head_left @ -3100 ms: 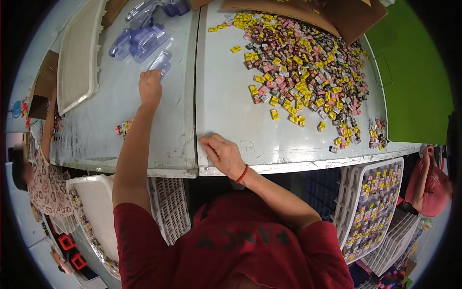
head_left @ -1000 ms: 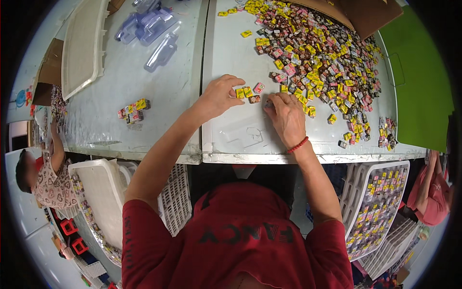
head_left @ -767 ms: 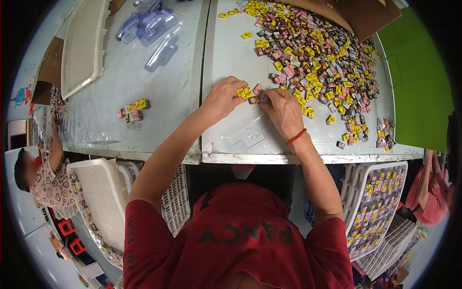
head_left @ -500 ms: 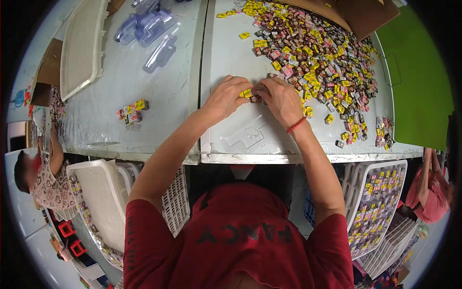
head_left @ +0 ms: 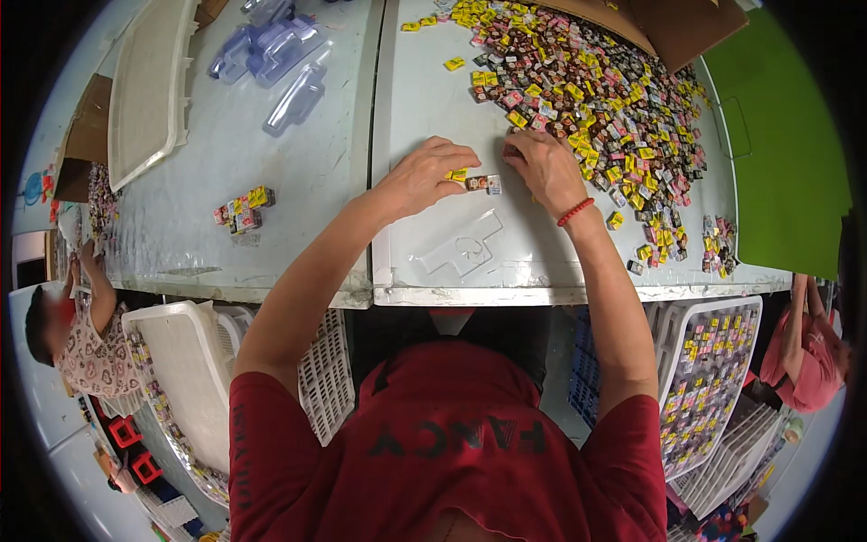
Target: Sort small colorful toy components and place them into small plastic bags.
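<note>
My left hand (head_left: 428, 177) is closed on the left end of a short row of small boxes (head_left: 483, 184), with thumb and fingers around a yellow one. The row's brown and white end sticks out to the right, lying on the table. My right hand (head_left: 547, 170), with a red bead bracelet, is at the near edge of the big pile of small boxes (head_left: 614, 117). Its fingers are bent and a little apart, with nothing visible between them. Below the row lies a clear plastic blister tray (head_left: 461, 251), flat on the table.
A cluster of small boxes (head_left: 244, 212) sits on the left table. Clear plastic trays (head_left: 271, 50) and a white plastic tray (head_left: 149, 99) lie farther back. A cardboard box (head_left: 686, 27) stands behind the pile. White crates (head_left: 709, 388) flank me; other people are at both sides.
My right hand has let go of the row's right end and moved right, to the pile's edge. My left hand stays on the row, whose right end now shows.
</note>
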`<state>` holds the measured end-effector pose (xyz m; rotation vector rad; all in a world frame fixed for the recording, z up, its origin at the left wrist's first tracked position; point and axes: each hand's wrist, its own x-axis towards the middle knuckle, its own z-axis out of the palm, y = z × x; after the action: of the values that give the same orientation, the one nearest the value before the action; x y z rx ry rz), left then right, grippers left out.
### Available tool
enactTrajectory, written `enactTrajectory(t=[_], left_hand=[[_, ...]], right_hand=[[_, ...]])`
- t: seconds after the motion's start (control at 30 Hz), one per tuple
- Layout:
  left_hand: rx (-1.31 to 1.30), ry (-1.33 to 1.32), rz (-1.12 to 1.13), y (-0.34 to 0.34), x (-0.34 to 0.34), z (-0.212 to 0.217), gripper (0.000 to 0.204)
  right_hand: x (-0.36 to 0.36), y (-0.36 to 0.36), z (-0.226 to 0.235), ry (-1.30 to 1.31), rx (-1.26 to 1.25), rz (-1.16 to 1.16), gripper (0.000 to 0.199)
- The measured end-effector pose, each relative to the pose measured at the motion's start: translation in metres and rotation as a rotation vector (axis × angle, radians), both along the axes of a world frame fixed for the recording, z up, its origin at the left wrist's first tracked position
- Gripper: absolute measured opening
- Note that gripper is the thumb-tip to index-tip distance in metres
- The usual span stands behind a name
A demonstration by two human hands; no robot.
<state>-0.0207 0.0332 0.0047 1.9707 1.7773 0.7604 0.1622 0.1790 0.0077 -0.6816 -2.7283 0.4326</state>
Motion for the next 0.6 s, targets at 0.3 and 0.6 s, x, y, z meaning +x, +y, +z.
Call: enactTrajectory(t=[0.3, 0.6], left_hand=[[0.068, 0.067, -0.116, 0.016, 0.012, -0.006, 0.033], [0.180, 0.170, 0.106, 0.012, 0.025, -0.014, 0.028]], right_hand=[[0.031, -0.009, 0.002, -0.008, 0.053, 0.041, 0.021], [0.041, -0.027, -0.004, 0.117, 0.118, -0.002, 0.024]])
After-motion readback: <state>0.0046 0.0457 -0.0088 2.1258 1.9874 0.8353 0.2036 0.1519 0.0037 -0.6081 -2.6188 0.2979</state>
